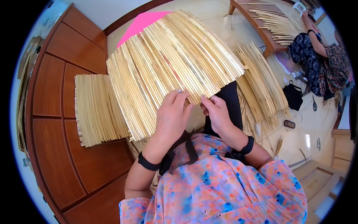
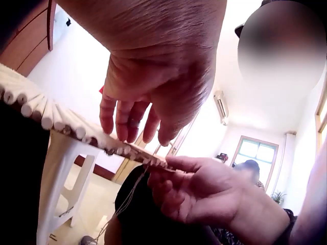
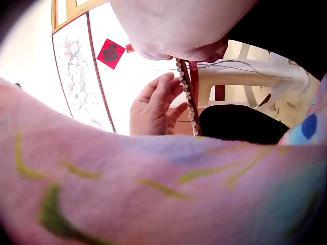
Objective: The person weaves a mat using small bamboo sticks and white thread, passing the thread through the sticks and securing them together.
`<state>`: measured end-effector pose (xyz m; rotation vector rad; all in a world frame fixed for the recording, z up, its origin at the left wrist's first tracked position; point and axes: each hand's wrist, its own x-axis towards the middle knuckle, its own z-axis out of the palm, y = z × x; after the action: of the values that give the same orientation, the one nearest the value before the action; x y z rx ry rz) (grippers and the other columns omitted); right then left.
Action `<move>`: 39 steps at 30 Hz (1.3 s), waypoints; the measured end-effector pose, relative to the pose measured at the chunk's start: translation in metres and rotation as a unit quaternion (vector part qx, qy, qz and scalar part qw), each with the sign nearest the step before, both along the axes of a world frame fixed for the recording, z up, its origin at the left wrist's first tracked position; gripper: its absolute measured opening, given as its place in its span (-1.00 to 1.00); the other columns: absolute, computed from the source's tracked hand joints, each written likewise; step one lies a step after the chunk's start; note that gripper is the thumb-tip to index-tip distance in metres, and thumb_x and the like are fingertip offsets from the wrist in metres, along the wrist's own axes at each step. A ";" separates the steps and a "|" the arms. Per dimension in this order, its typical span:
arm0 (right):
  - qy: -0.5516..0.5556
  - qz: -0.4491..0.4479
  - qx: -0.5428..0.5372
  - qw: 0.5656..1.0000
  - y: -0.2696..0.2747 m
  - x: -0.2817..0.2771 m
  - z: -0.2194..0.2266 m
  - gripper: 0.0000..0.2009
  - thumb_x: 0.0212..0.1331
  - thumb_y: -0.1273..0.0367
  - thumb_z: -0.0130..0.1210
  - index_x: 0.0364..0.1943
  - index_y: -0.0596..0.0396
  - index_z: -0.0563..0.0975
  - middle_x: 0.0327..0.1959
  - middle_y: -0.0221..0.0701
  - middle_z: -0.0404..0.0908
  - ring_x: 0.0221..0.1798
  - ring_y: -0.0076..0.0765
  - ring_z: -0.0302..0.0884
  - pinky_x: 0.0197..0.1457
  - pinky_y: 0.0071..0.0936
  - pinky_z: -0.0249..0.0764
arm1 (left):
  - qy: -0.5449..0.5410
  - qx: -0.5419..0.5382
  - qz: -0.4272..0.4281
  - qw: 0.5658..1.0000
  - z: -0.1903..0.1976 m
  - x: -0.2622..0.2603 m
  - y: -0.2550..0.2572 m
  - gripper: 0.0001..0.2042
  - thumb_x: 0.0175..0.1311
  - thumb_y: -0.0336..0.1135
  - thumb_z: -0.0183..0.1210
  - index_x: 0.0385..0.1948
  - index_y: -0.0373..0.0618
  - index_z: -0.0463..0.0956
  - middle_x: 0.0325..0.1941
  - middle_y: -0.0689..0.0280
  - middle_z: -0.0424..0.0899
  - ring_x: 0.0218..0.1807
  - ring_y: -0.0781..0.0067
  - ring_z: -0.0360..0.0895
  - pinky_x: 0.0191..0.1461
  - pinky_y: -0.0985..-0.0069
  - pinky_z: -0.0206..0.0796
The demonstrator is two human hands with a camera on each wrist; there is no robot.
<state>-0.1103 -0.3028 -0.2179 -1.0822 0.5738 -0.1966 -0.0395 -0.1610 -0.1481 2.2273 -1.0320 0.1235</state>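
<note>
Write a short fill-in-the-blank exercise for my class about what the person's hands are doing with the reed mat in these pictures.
1. Both hands work at the ___ edge of the reed mat.
2. The left hand rests its fingers on ___ of the mat.
3. The right hand pinches the mat's ___.

Missing words: near; top; edge

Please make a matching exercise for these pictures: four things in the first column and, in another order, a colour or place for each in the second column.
Things:
1. reed mat
2. left hand
3. right hand
4. black bag

Places or colours:
A. on the floor, to the right
B. pale yellow, spread like a fan
C. fingers on top of the mat's near edge
D. pinches the mat's near edge

Pairs: 1-B, 2-C, 3-D, 4-A
</note>
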 end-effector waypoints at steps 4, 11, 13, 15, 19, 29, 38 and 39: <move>-0.009 0.017 -0.010 1.000 -0.003 0.000 0.000 -0.78 0.27 0.27 0.19 -0.31 0.18 0.59 -0.48 -0.54 0.53 -0.46 -0.71 0.35 -0.42 -0.65 0.25 | -0.056 -0.005 0.013 0.998 -0.015 0.005 -0.011 -0.81 0.08 -0.47 0.29 -0.26 -0.21 0.56 -0.21 0.09 0.52 -0.15 0.04 0.52 -0.11 0.27 0.41; -0.004 0.058 -0.142 0.988 -0.003 0.004 -0.006 -0.75 0.20 0.35 0.23 -0.13 0.24 0.62 -0.31 -0.35 0.71 -0.29 -0.58 0.60 -0.26 -0.57 0.49 | -0.077 -0.015 0.004 0.997 -0.024 0.011 -0.021 -0.87 0.03 -0.42 0.30 -0.46 -0.18 0.51 -0.35 0.17 0.47 -0.25 0.10 0.48 -0.20 0.25 0.38; -0.032 0.059 -0.097 0.993 -0.001 0.005 0.001 -0.76 0.21 0.36 0.21 -0.15 0.26 0.62 -0.33 -0.34 0.71 -0.33 -0.57 0.62 -0.29 -0.56 0.51 | -0.087 -0.018 -0.005 0.996 -0.024 0.013 -0.023 -0.87 0.05 -0.42 0.29 -0.49 -0.17 0.49 -0.37 0.17 0.46 -0.28 0.10 0.48 -0.22 0.24 0.37; -0.039 0.057 -0.085 0.994 0.002 0.006 0.004 -0.78 0.22 0.37 0.19 -0.18 0.29 0.61 -0.36 -0.33 0.70 -0.38 -0.55 0.62 -0.33 -0.56 0.52 | -0.102 -0.006 -0.009 0.995 -0.023 0.013 -0.024 -0.89 0.07 -0.45 0.28 -0.46 -0.19 0.50 -0.37 0.16 0.49 -0.30 0.09 0.49 -0.25 0.26 0.38; -0.001 0.056 -0.088 0.995 0.002 0.006 0.007 -0.82 0.23 0.41 0.17 -0.25 0.31 0.61 -0.43 -0.33 0.69 -0.49 -0.55 0.60 -0.42 -0.57 0.51 | -0.106 0.000 -0.039 0.994 -0.025 0.012 -0.023 -0.90 0.07 -0.48 0.27 -0.44 -0.21 0.51 -0.35 0.15 0.52 -0.32 0.09 0.51 -0.28 0.30 0.39; 0.007 0.023 -0.046 0.999 0.003 0.007 0.019 -0.87 0.22 0.47 0.14 -0.30 0.33 0.60 -0.50 -0.35 0.67 -0.56 -0.61 0.54 -0.51 -0.61 0.44 | -0.149 -0.087 -0.040 0.984 -0.020 0.015 -0.029 -0.88 -0.17 -0.49 0.24 -0.55 -0.10 0.52 -0.53 0.28 0.45 -0.48 0.26 0.49 -0.44 0.41 0.38; -0.004 0.012 -0.050 0.999 0.000 0.009 0.008 -0.87 0.19 0.49 0.17 -0.28 0.34 0.58 -0.51 -0.33 0.66 -0.57 -0.58 0.55 -0.53 -0.58 0.42 | -0.084 -0.114 -0.054 0.989 -0.027 0.024 -0.025 -0.90 0.01 -0.50 0.31 -0.47 -0.20 0.55 -0.42 0.19 0.55 -0.39 0.17 0.54 -0.37 0.37 0.41; -0.001 0.016 -0.061 0.998 0.001 0.008 0.007 -0.87 0.19 0.49 0.17 -0.28 0.34 0.58 -0.52 -0.33 0.66 -0.57 -0.58 0.55 -0.53 -0.58 0.42 | -0.087 -0.086 -0.042 0.992 -0.025 0.022 -0.026 -0.90 0.02 -0.50 0.30 -0.48 -0.20 0.54 -0.43 0.20 0.53 -0.39 0.18 0.53 -0.37 0.38 0.40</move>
<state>-0.1024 -0.3021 -0.2109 -1.2089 0.5471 -0.2076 -0.0172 -0.1867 -0.1732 2.0424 -1.1600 0.3607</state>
